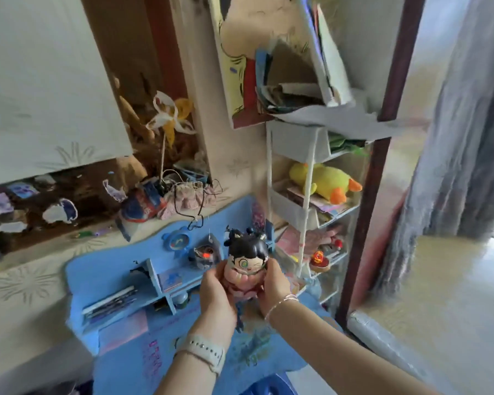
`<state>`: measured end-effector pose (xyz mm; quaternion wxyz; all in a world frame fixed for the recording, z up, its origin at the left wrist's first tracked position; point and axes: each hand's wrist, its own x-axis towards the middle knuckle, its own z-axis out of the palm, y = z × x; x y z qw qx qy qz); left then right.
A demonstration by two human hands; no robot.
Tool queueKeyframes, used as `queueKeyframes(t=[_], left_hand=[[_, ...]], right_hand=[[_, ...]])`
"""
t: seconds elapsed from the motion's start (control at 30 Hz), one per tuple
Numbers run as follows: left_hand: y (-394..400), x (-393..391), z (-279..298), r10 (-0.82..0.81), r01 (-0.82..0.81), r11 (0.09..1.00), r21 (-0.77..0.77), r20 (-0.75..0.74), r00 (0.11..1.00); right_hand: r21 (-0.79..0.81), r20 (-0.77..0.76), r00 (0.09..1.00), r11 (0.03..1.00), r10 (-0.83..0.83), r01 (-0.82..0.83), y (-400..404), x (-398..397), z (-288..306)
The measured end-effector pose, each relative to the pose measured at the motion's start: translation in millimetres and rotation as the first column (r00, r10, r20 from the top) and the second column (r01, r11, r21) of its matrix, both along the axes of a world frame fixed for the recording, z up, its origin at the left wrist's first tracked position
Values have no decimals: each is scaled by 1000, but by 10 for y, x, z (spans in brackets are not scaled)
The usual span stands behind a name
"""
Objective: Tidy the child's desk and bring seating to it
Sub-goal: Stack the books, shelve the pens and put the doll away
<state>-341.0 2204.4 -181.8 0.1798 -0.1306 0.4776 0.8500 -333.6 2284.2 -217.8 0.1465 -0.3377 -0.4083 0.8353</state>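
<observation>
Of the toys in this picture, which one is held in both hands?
The doll with black hair and a pink dress: the left hand and right hand grip it over the blue desk. The yellow plush duck lies untouched on the white rack.

Bright daylight flooding in from the right, glaring off the floor (468,266); soft blur throughout, wide-angle bending at edges.

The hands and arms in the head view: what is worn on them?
The left hand has a pale band with small studs, like a watch strap, at the wrist. The right hand has a thin silver bracelet at the wrist. Both forearms are bare; no sleeves show.
</observation>
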Motion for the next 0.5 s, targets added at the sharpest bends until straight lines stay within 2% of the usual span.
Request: queueKeyframes(t=[0.1, 0.27, 0.5], left_hand=[[138, 319, 333, -94, 94, 995, -8, 14, 995], [534, 639, 575, -121, 122, 992, 19, -41, 992], [1513, 1012, 456, -76, 73, 995, 63, 42, 996]], right_hand=[[47, 26, 1000, 999, 4, -5, 167, 361, 360], [56, 8, 1000, 998, -27, 26, 614, 800, 757], [110, 97, 995, 994, 18, -29, 1608, 1086, 650]])
